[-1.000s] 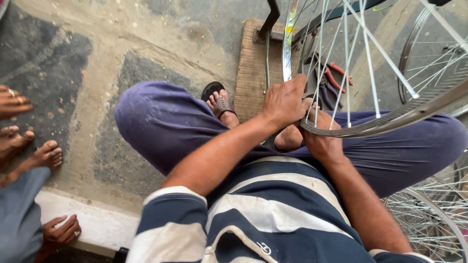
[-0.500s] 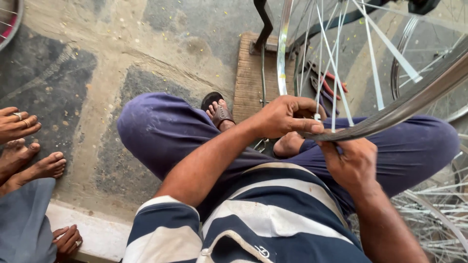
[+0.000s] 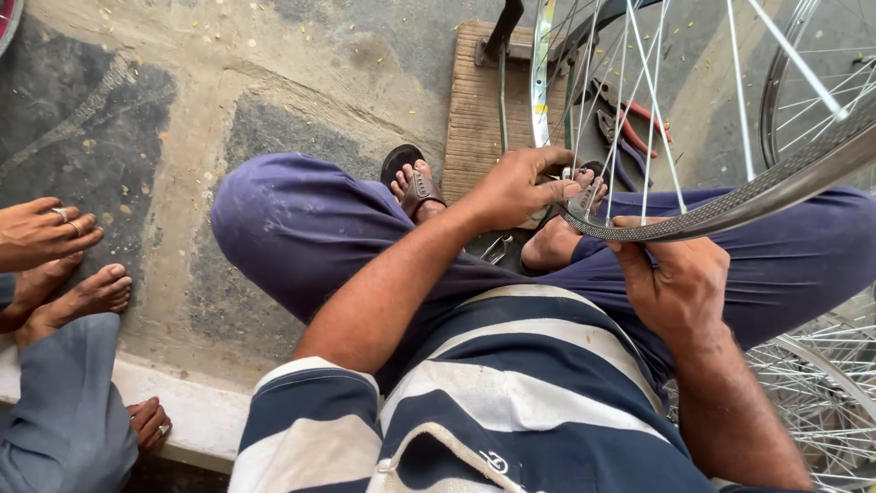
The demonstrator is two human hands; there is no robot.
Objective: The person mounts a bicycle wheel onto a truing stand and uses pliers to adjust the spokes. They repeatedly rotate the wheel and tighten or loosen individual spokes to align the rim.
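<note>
A spoked bicycle wheel rim [image 3: 757,196] stands in front of me over my lap. My left hand [image 3: 520,187] pinches a small metal spoke tool [image 3: 584,196] against the rim's near edge, thumb and fingers closed on it. My right hand [image 3: 675,278] grips the rim from below, just right of the left hand. My legs in blue trousers [image 3: 301,237] are folded under the wheel, and my sandalled foot [image 3: 415,187] rests on the ground.
A wooden board [image 3: 474,110] carries the wheel stand [image 3: 502,32]. Red-handled pliers [image 3: 630,119] lie behind the spokes. More spoked wheels [image 3: 821,393] lie at my right. Another person's hand [image 3: 41,233] and bare feet [image 3: 87,297] are at the left, by a white kerb [image 3: 182,411].
My right hand has dropped from the rim's inside to grip it from below. My left hand has shifted along the rim and now pinches the tool. The view has tilted.
</note>
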